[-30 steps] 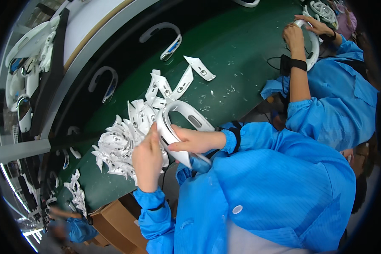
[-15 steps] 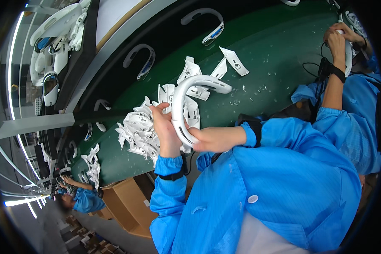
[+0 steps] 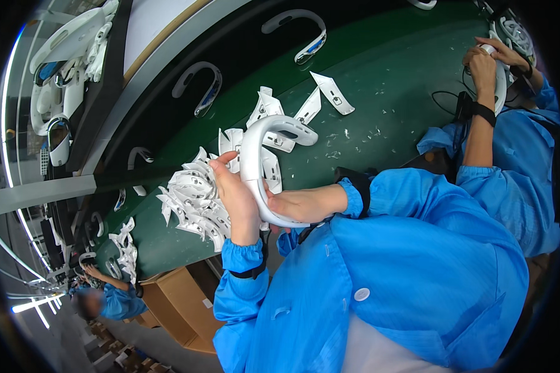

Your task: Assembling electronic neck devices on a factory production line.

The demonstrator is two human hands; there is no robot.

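A white U-shaped neck fan [image 3: 251,152] is held between my two hands over the green work surface. One slotted end of it points to the right, and the lower bend runs behind my wrists. My left hand [image 3: 235,196] is closed round its left side, with one finger sticking out; the other fingertips are hidden behind the band. On the lower part, my right hand [image 3: 295,204] grips with its thumb along the inside of the curve. Behind and left of my left hand lies a heap of white curved wrapper pieces [image 3: 196,189] with printed marks.
More neck fans [image 3: 213,81] lie on the dark strip beyond the green surface [image 3: 379,93], which carries white scraps. An open cardboard box [image 3: 183,304] stands below left. A co-worker's hands [image 3: 486,62] hold a white band at right; another person [image 3: 115,298] works at far left.
The neck fan has tipped, its lower part swinging right and down between my hands. My right hand has shifted lower along the band. The view has moved slightly.
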